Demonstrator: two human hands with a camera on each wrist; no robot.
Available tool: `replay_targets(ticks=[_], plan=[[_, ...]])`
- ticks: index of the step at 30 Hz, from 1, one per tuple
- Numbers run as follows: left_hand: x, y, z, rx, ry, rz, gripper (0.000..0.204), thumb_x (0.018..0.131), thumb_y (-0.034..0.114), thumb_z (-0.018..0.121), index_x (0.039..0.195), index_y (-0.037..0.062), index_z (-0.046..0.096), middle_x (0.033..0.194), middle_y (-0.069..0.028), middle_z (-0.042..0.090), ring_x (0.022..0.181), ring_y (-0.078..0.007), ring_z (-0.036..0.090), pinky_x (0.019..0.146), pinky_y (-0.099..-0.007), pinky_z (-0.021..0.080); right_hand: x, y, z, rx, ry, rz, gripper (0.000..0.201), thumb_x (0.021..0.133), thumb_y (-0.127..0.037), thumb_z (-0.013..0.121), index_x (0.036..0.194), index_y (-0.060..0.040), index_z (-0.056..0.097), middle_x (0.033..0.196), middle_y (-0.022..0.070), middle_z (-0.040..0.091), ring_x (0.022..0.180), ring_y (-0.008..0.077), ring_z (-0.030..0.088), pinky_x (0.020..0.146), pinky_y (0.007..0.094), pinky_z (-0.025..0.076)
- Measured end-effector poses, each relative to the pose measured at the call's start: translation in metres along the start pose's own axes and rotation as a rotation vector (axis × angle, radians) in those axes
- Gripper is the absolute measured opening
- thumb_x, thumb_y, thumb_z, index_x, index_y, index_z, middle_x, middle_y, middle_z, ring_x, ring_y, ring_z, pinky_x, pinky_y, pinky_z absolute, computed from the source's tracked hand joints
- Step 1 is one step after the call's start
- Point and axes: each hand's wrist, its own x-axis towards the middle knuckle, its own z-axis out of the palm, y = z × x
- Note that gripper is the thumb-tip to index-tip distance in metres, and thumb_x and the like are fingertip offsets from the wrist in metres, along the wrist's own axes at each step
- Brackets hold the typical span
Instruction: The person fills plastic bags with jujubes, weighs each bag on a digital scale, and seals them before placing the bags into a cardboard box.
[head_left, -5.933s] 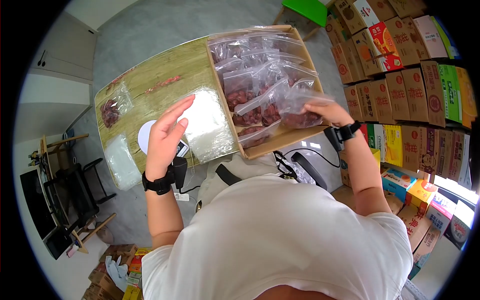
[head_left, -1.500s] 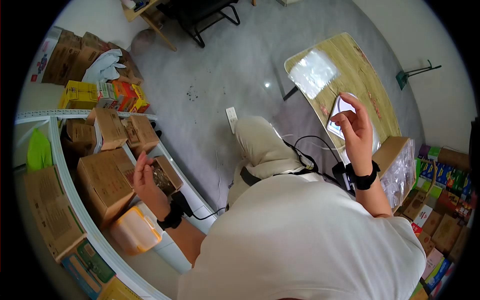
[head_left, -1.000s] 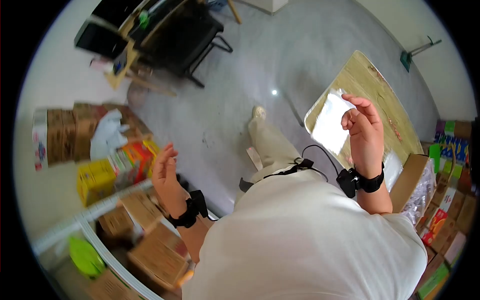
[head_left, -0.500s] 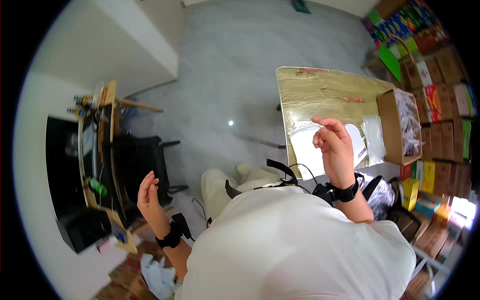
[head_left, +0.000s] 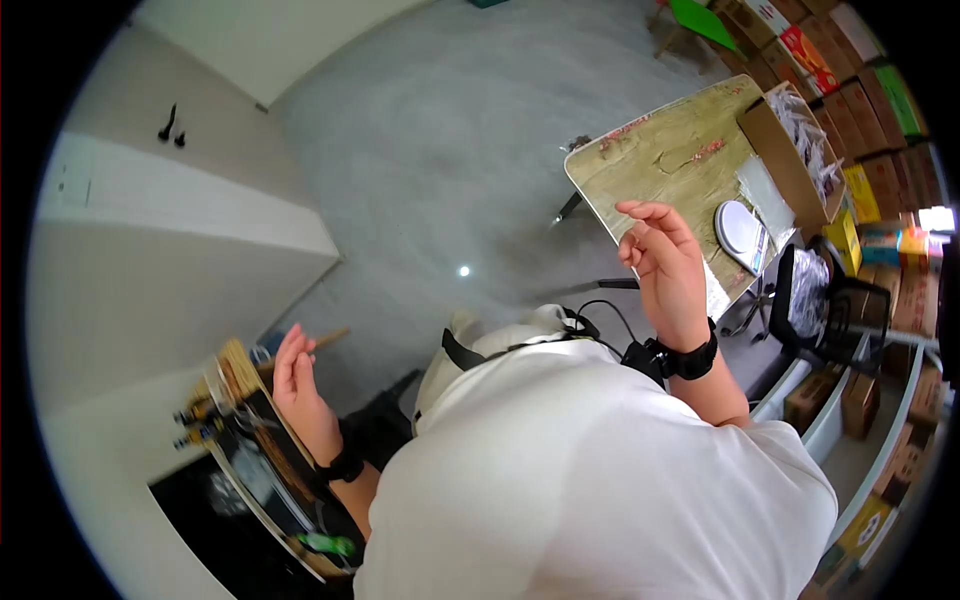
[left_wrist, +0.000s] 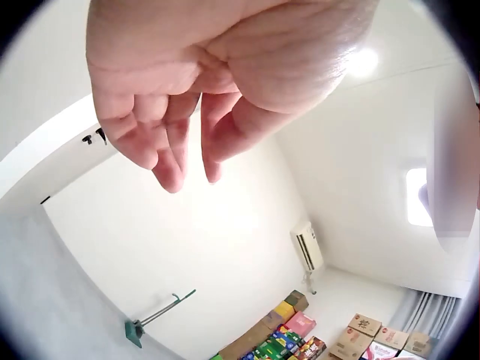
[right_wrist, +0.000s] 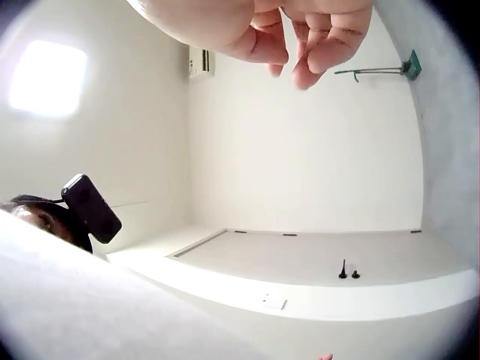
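My left hand (head_left: 308,405) is held in the air at the lower left of the head view, fingers loosely bent and nothing in them. In the left wrist view its fingers hang relaxed, with a gap beside the thumb. My right hand (head_left: 668,275) is raised in front of the near edge of the wood-patterned table (head_left: 650,165), its fingers loosely curled and empty. Beyond it on the table lie a round white scale (head_left: 740,228) and a stack of clear plastic bags (head_left: 765,190). A cardboard box (head_left: 790,165) of filled clear bags stands at the table's right end.
A desk (head_left: 240,375) with a black monitor (head_left: 200,520) is at lower left, near the left hand. A black chair (head_left: 835,300) and metal shelving (head_left: 870,440) stand at right. Stacked cartons (head_left: 850,110) line the right wall, with a green stool (head_left: 700,22) nearby.
Earlier the right hand held a filled bag in the box. Now both hands are empty and raised. The person has turned, bringing the table back to the right and the shelf of boxes out at left.
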Motion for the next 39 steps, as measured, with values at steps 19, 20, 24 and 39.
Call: replay_targets(ticks=[19, 20, 24, 39], plan=[[0.413, 0.008, 0.172, -0.080, -0.436, 0.084, 0.023, 0.091, 0.007, 0.044, 0.107, -0.0004, 0.059, 0.118, -0.0086, 0.056, 0.097, -0.0125, 0.054, 0.083, -0.0251, 0.041, 0.275, -0.007, 0.083, -0.140, 0.490, -0.226, 0.020, 0.086, -0.004, 0.048, 0.103, 0.0003, 0.057, 0.077, 0.0001, 0.051, 0.069, 0.0088, 0.050, 0.063, 0.0213, 0.039], [0.431, 0.012, 0.182, -0.051, -0.444, 0.114, 0.024, 0.091, 0.007, 0.044, 0.108, -0.0006, 0.059, 0.117, -0.0082, 0.057, 0.097, -0.0122, 0.054, 0.083, -0.0249, 0.041, 0.294, -0.008, 0.083, -0.110, 0.491, -0.261, 0.020, 0.086, -0.003, 0.047, 0.103, -0.0003, 0.057, 0.078, 0.0003, 0.051, 0.068, 0.0086, 0.050, 0.063, 0.0211, 0.039], [0.502, 0.011, 0.212, 0.029, -0.437, 0.065, 0.025, 0.091, 0.007, 0.044, 0.110, 0.0000, 0.058, 0.116, -0.0074, 0.057, 0.097, -0.0117, 0.054, 0.083, -0.0246, 0.041, 0.377, -0.013, 0.075, -0.178, 0.555, -0.294, 0.020, 0.085, -0.002, 0.047, 0.102, -0.0009, 0.057, 0.079, 0.0002, 0.052, 0.068, 0.0082, 0.051, 0.063, 0.0209, 0.039], [0.713, -0.053, 0.567, 0.403, -1.302, 0.355, 0.010, 0.087, 0.009, 0.053, 0.083, 0.0005, 0.058, 0.108, -0.0109, 0.059, 0.087, -0.0170, 0.056, 0.076, -0.0294, 0.045, 0.548, 0.235, -0.114, -0.712, 0.876, 0.481, 0.014, 0.084, -0.011, 0.056, 0.094, -0.0019, 0.061, 0.085, 0.0117, 0.061, 0.072, 0.0194, 0.058, 0.066, 0.0292, 0.046]])
